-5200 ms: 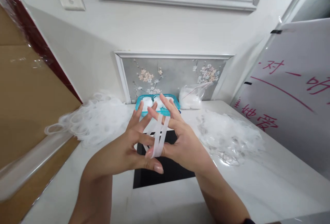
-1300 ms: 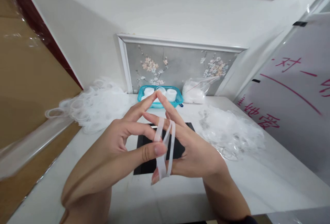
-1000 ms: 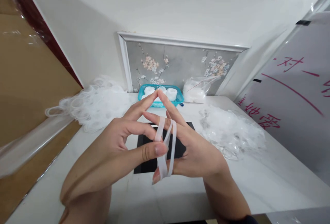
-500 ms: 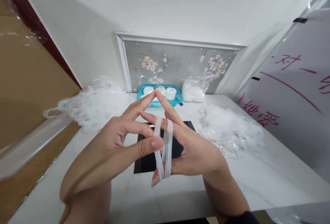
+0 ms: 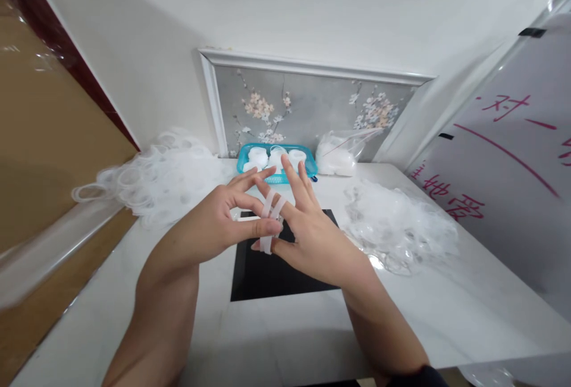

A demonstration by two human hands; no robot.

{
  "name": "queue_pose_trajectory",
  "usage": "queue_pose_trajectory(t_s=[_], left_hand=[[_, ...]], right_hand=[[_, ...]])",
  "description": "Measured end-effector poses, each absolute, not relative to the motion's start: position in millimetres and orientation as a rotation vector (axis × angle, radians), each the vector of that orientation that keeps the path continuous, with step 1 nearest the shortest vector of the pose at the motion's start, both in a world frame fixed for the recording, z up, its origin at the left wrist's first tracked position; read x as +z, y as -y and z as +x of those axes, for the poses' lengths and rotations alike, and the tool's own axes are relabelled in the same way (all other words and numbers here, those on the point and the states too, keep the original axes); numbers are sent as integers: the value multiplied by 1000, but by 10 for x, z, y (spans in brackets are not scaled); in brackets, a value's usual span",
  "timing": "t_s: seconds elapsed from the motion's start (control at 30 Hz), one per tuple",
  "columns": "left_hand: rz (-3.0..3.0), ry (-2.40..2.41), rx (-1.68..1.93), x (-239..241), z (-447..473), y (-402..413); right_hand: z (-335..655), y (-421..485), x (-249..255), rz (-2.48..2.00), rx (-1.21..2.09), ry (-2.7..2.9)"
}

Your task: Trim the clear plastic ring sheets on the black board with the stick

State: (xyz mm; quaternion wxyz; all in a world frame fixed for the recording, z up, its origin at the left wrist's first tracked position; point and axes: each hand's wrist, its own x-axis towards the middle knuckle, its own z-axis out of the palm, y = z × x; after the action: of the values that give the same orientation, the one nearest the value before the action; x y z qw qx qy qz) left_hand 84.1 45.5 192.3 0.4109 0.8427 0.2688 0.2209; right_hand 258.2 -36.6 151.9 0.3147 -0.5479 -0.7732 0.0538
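A white elastic band (image 5: 266, 245), doubled into two strands, is looped round the index finger and thumb of my right hand (image 5: 312, 229). The other fingers of that hand point up and away, spread. My left hand (image 5: 218, 214) comes in from the left, its thumb and index finger pinching at the band between the right finger and thumb. Both hands are above a black mat (image 5: 267, 280) on the white table (image 5: 214, 327). Where the left fingertips meet the band is partly hidden, and a small white shape shows behind the left thumb.
A blue basket (image 5: 312, 167) with white rolls stands at the wall, beside a clear bag of white material (image 5: 336, 155). White loops (image 5: 165, 176) are heaped on the left, and a translucent pile (image 5: 401, 220) lies on the right. A whiteboard (image 5: 513, 214) leans at the right.
Both hands have moved farther from me, and the band is stretched less. The raised fingertips that met in a peak have come apart. The view has shifted slightly.
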Motion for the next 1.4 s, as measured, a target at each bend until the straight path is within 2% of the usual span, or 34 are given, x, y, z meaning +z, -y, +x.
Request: queue_pose_trajectory(t_s=[0.17,0.57,0.83,1.0,1.23,1.4], left_hand=[[2067,-674,551,1898,815,-534],[2076,-510,547,1755,875,-663],[2091,-483,462,1677,793,-814],[2001,-479,456,1685,809,-826],[1603,-293,660,1730,848,-797],[1275,-301,748,1667,857,-831]], right_hand=[[2637,300,1532,-1458,251,1841],[2672,101,1474,-1054,638,1352],[2746,84,1457,-1001,824,1454],[2813,97,1485,-849,1093,1399],[2832,48,1462,-1196,729,1722],[2910,-58,1493,-984,1085,1797]])
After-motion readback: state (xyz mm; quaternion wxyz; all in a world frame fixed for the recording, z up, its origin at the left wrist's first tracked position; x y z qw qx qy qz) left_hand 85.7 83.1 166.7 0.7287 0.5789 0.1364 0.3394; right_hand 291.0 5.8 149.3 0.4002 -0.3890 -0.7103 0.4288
